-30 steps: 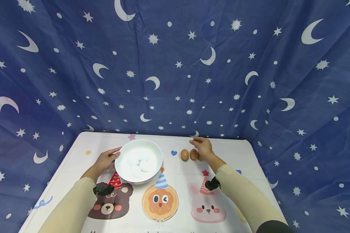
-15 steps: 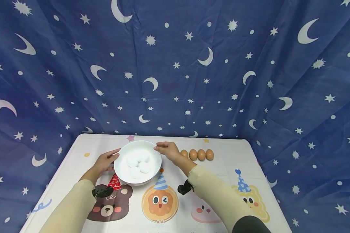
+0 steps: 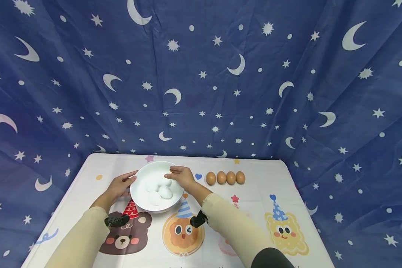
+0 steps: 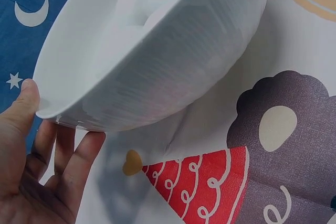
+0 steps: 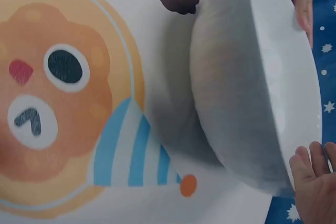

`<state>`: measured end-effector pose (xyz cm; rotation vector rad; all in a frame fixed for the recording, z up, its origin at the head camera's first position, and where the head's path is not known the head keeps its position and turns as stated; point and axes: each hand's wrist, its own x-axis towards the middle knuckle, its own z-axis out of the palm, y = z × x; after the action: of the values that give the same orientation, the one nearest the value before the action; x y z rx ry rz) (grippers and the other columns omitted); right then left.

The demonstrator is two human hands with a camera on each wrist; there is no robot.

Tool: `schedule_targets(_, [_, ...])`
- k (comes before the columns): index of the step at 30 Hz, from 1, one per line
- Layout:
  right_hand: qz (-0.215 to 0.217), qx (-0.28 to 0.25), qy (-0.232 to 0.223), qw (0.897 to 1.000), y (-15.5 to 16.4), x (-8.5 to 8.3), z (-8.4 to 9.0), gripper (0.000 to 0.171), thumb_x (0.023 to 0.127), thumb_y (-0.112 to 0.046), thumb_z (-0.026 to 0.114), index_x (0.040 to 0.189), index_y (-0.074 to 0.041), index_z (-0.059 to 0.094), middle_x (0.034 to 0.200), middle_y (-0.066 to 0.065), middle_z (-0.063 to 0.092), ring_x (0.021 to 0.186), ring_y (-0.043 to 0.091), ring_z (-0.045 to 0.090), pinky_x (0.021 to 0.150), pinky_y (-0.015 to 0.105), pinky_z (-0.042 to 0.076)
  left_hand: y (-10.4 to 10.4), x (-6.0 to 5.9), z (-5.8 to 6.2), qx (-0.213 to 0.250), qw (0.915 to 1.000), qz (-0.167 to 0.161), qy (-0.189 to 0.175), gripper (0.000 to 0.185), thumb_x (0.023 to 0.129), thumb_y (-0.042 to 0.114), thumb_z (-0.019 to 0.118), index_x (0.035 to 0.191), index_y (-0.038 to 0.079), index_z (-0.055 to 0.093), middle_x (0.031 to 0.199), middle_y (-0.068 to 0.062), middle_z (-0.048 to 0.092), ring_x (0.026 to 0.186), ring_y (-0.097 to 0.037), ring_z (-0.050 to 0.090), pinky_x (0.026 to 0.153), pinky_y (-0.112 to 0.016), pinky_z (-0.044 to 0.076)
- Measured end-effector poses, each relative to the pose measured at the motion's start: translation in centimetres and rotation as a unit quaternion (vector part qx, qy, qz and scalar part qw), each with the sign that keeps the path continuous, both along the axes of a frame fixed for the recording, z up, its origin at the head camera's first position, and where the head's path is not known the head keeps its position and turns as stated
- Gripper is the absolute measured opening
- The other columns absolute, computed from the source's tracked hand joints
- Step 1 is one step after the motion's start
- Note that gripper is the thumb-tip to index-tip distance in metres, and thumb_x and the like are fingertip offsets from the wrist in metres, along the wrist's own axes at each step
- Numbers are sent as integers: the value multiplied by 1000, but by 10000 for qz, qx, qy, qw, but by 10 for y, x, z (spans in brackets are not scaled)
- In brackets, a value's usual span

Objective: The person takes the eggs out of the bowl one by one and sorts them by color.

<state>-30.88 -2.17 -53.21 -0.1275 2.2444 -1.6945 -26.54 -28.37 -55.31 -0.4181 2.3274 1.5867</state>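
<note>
The right hand (image 3: 181, 176) is over the right side of the white bowl (image 3: 141, 197), palm down, with the fingers stretched and relaxed toward the white eggs (image 3: 159, 190) inside; it holds nothing, and I cannot tell if the fingertips already touch an egg. The risk I see is here: the eggs lie close together in the bowl, so if the fingers close on one without care, the shell may knock against its neighbour or against the hard wall and crack, and a smooth egg may also slip out of a loose pinch. The left hand (image 3: 120, 185) is at the left rim, thumb on the edge and the other fingers straight under the outer wall, as the left wrist view shows (image 4: 31, 145); it supports the bowl but does not clasp it, so a push from the right could slide or tip it on the smooth printed tablecloth (image 3: 254, 230). Further right, four brown eggs (image 3: 226, 178) lie in a row, touching each other, well apart from the bowl; an elbow or sleeve could roll them.
</note>
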Motion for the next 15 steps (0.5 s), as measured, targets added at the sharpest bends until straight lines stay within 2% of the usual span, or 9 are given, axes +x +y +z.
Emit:
schedule_targets(4, [98, 529, 261, 9982, -9, 4, -10, 59, 82, -26, 81, 133, -5, 60, 132, 10, 64, 122, 24, 61, 101, 31, 52, -1, 4, -2, 8, 10000, -26, 7, 56, 102, 41, 50, 152, 16, 39, 137, -25, 50, 114, -31, 60, 78, -32, 62])
schedule_targets(8, [258, 1086, 678, 9914, -16, 5, -15, 59, 81, -26, 81, 132, -5, 61, 132, 10, 64, 123, 26, 60, 101, 32, 52, -1, 6, -2, 2, 10000, 10, 69, 56, 102, 40, 51, 151, 15, 40, 134, -26, 51, 104, -24, 64, 75, -32, 62])
schedule_targets(11, [232, 1226, 838, 9886, -21, 5, -16, 58, 81, -25, 82, 131, -3, 62, 131, 11, 64, 123, 27, 59, 101, 33, 52, -1, 5, 0, -6, 9999, 45, 94, 56, 102, 41, 51, 151, 16, 40, 134, -26, 50, 110, -29, 62, 76, -33, 62])
schedule_targets(15, [-10, 1338, 818, 9876, -26, 2, -15, 56, 80, -24, 82, 129, -4, 64, 129, 10, 65, 122, 26, 60, 100, 33, 53, -1, 2, 0, 71, 9999, 21, 83, 57, 102, 42, 50, 152, 16, 39, 137, -26, 49, 121, -37, 56, 79, -34, 62])
